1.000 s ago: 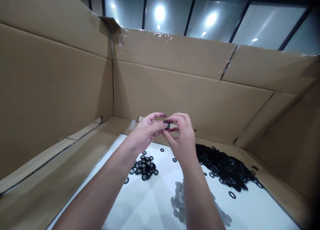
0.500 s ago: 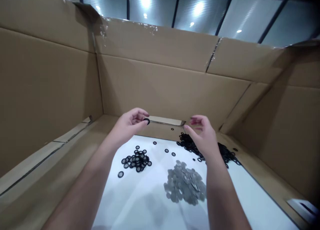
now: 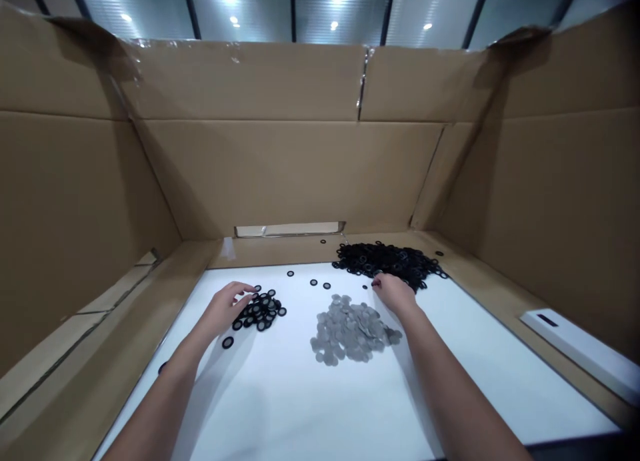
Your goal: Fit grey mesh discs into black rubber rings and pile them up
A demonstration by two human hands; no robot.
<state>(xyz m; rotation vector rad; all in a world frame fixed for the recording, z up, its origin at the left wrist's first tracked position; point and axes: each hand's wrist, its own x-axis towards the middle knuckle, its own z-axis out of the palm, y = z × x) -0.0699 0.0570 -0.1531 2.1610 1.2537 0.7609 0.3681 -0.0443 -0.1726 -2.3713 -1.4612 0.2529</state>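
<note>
My left hand (image 3: 224,307) lies low over the white surface (image 3: 300,394) with its fingers stretched out. Its fingertips touch the left edge of a small heap of finished black rings (image 3: 260,311). My right hand (image 3: 394,293) rests at the near edge of the large pile of plain black rings (image 3: 387,259), fingers curled down in a pinch. What they pinch is too small to see. A heap of grey mesh discs (image 3: 353,329) lies between my hands, just left of the right wrist.
Tall cardboard walls (image 3: 280,161) enclose the surface on the left, back and right. A slot (image 3: 290,229) opens low in the back wall. A few stray rings (image 3: 313,283) lie near the middle back. A flat white box (image 3: 575,344) lies at the right edge.
My hands came apart from in front of me and dropped to the surface. The left went down to the small ring heap, the right to the large ring pile. The view tilted down.
</note>
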